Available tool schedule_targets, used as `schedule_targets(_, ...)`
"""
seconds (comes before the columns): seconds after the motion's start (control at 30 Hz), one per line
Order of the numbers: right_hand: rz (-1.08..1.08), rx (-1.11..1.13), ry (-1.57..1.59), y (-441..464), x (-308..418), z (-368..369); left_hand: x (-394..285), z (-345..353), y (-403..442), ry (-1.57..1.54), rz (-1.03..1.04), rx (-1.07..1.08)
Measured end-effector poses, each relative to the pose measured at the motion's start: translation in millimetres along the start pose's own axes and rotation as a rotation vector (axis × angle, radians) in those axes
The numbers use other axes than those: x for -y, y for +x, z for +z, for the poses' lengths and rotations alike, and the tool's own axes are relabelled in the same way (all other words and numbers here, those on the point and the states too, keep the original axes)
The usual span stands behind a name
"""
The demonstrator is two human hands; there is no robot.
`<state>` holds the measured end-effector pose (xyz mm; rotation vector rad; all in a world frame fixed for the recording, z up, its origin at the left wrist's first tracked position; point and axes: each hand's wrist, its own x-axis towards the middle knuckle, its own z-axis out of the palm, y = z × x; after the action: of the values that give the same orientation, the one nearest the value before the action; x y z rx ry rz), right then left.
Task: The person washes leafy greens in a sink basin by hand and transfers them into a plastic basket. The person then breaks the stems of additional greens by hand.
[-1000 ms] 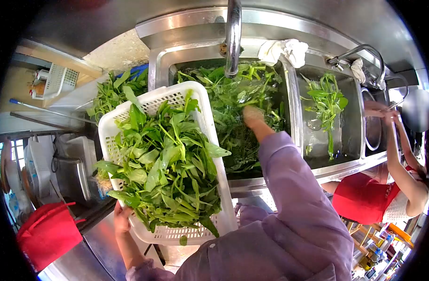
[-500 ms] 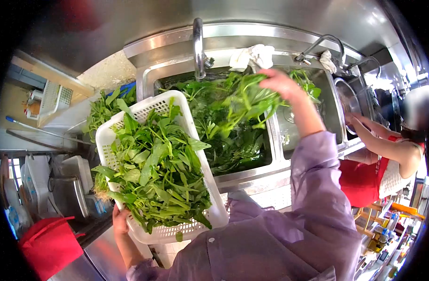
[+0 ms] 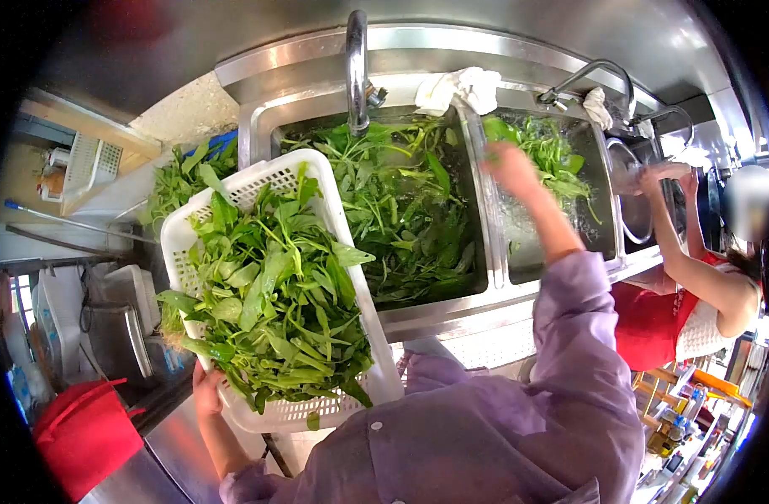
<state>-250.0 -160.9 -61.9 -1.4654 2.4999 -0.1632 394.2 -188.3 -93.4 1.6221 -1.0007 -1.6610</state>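
Note:
My left hand (image 3: 206, 393) is closed on the lower left rim of a white plastic basket (image 3: 388, 375), which is heaped with long-stemmed leafy greens (image 3: 271, 294). The basket tilts against the front left of the left sink basin (image 3: 435, 304). In that basin, more leafy greens (image 3: 384, 202) float in water. My right hand (image 3: 512, 175) is over the divider and the left side of the right sink basin (image 3: 600, 218). Beside its fingers, a bunch of greens (image 3: 553, 160) lies in splashing water. Motion smears the fingers, so their grip cannot be made out.
A curved tap (image 3: 357, 71) overhangs the left basin, and another tap (image 3: 599, 65) stands behind the right one. White cloths (image 3: 460, 89) lie on the back ledge. More greens (image 3: 187, 185) are behind the basket. A person in a red apron (image 3: 649, 323) works at the right.
My right hand has carried a bunch of greens from above the left basin rightward, and the bunch is now in the right basin. The basket has shifted slightly left in view.

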Motion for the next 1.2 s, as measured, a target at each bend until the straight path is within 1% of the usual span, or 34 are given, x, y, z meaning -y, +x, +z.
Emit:
schedule_targets(0.03,0.053,0.310,0.070,-2,36,7,0,-3,1,0.005,-0.006,-0.010)
schedule_targets(0.1,-0.162,0.273,-0.271,5,47,89,0,-13,2,-0.049,-0.086,0.099)
schedule_targets(0.17,-0.083,0.513,-0.206,-11,81,95,1,-10,0,-0.031,-0.095,0.034)
schedule_targets(0.23,-0.196,0.630,-0.184,-38,100,106,-4,1,-3,0.023,-0.026,-0.032)
schedule_targets(0.3,-0.257,0.768,-0.247,-64,117,117,-8,6,-5,0.033,-0.028,-0.005)
schedule_targets(0.37,-0.302,0.793,-0.296,-70,110,154,-4,-1,-3,-0.010,-0.014,0.027)
schedule_targets(0.43,-0.195,1.028,-0.247,-62,96,203,-3,-4,-2,-0.009,-0.038,0.056)
schedule_targets(0.47,-0.199,1.024,-0.248,-60,84,228,-4,-2,-1,-0.025,-0.040,0.062)
schedule_targets(0.5,-0.257,0.879,-0.265,-60,67,252,-5,-2,-2,-0.039,-0.041,0.068)
schedule_targets(0.53,-0.313,0.732,-0.279,-60,64,252,-4,-3,-1,-0.040,-0.034,0.066)
schedule_targets(0.57,-0.318,0.725,-0.278,-53,61,251,-1,-5,0,-0.043,-0.036,0.048)
schedule_targets(0.6,-0.341,0.820,-0.403,-39,65,232,0,-5,1,-0.050,-0.034,0.031)
schedule_targets(0.67,-0.357,0.918,-0.529,-22,64,206,1,-8,0,-0.036,-0.039,0.032)
schedule_targets(0.77,0.048,0.416,0.121,-5,44,177,-6,2,-2,-0.013,-0.022,0.033)
schedule_targets(0.83,0.073,0.346,0.266,-8,53,132,-6,4,-4,-0.007,0.000,0.021)
schedule_targets(0.87,0.047,0.292,0.358,-15,59,111,-3,1,-3,-0.023,-0.010,0.014)
schedule_targets(0.97,-0.068,0.021,0.628,-15,48,111,-3,1,-2,-0.035,-0.022,0.008)
schedule_targets(1.0,0.052,0.035,0.463,-15,55,98,-4,1,-2,-0.031,-0.026,0.012)
schedule_targets(1.03,0.176,0.054,0.232,-14,66,89,-4,0,-1,-0.025,-0.027,0.015)
schedule_targets(1.1,0.275,0.165,0.184,-18,83,105,-2,-3,1,-0.017,-0.032,0.057)
schedule_targets(1.13,0.205,0.244,0.149,-24,94,123,-2,-3,2,-0.015,-0.031,0.058)
schedule_targets(1.17,0.139,0.327,-0.052,-37,115,132,-1,-2,0,0.000,-0.040,0.021)
schedule_targets(1.2,0.037,0.362,-0.146,-43,120,147,-1,-1,0,0.014,-0.046,-0.018)
